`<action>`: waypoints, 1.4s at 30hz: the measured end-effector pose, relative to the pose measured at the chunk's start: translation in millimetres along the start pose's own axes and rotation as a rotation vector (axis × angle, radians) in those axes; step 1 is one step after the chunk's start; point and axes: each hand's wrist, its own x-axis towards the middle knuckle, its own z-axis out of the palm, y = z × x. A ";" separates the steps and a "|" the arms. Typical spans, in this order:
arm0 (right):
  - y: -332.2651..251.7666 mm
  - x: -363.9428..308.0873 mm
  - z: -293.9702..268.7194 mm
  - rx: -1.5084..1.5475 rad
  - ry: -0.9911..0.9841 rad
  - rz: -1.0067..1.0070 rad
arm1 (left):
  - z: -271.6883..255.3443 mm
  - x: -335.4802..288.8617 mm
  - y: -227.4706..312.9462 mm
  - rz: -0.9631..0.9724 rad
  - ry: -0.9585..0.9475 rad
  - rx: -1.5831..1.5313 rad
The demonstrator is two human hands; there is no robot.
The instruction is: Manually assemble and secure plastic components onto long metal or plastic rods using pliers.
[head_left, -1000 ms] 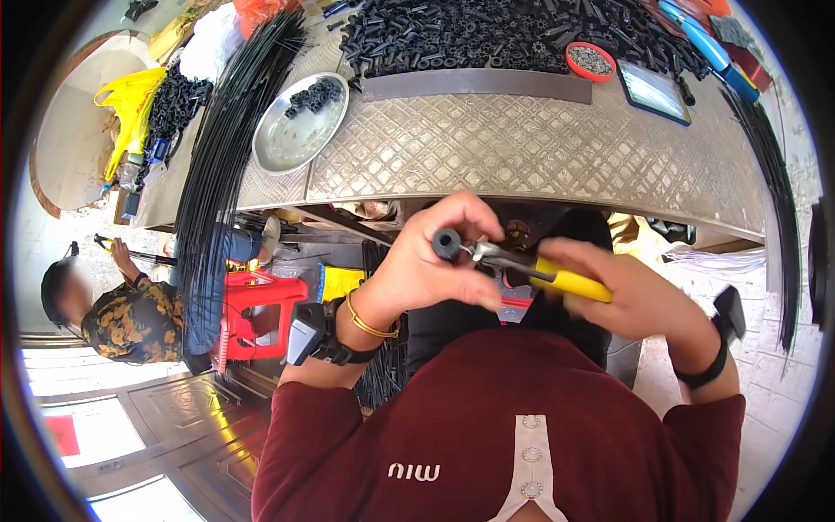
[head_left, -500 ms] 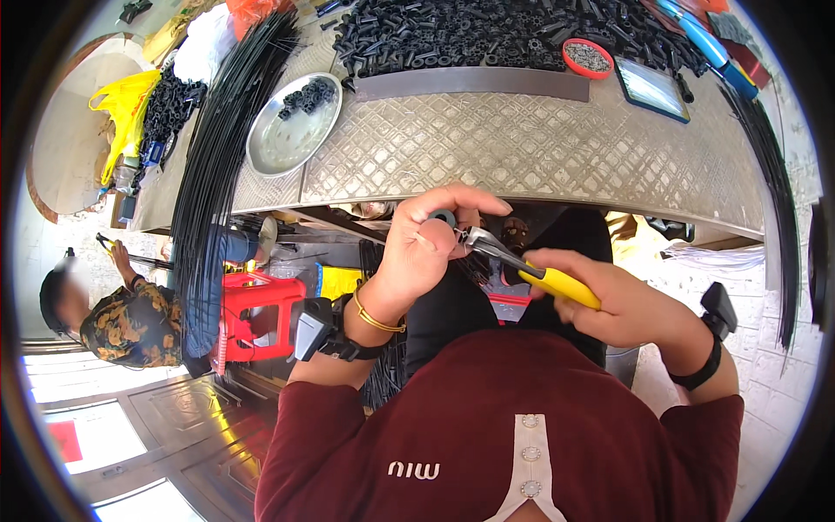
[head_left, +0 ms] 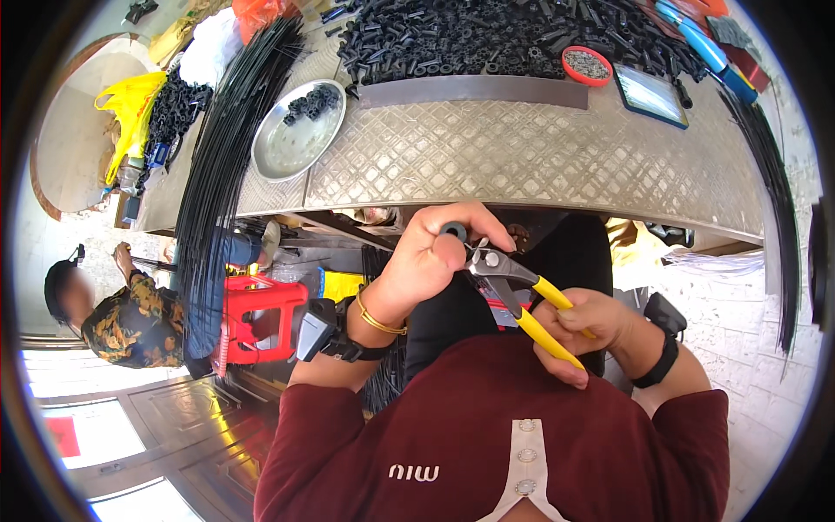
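In front of my body, just off the table's near edge, my left hand (head_left: 426,261) is closed around a small black tubular part (head_left: 453,230), whose round end shows between thumb and fingers. My right hand (head_left: 583,326) grips steel pincers with yellow handles (head_left: 546,334). Their handles are spread apart, and the jaws sit right by my left fingertips, beside the black part. Exactly what lies between the jaws is too small to make out.
Many black parts (head_left: 470,39) lie heaped behind a dark strip (head_left: 474,90) on the table (head_left: 417,161). A metal bowl (head_left: 287,161), long black wires (head_left: 213,139) and a red dish (head_left: 569,68) of small grey pieces are there too. A red stool (head_left: 261,304) and another person (head_left: 139,317) are at left.
The pincers have turned so their handles point more toward me, and the handles are now wider apart. My right hand has come lower. My left hand has shifted slightly right and down.
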 end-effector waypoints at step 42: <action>-98.6 -20.6 53.9 -1.625 0.578 -0.199 | -9.4 0.0 -16.0 0.013 0.169 -0.217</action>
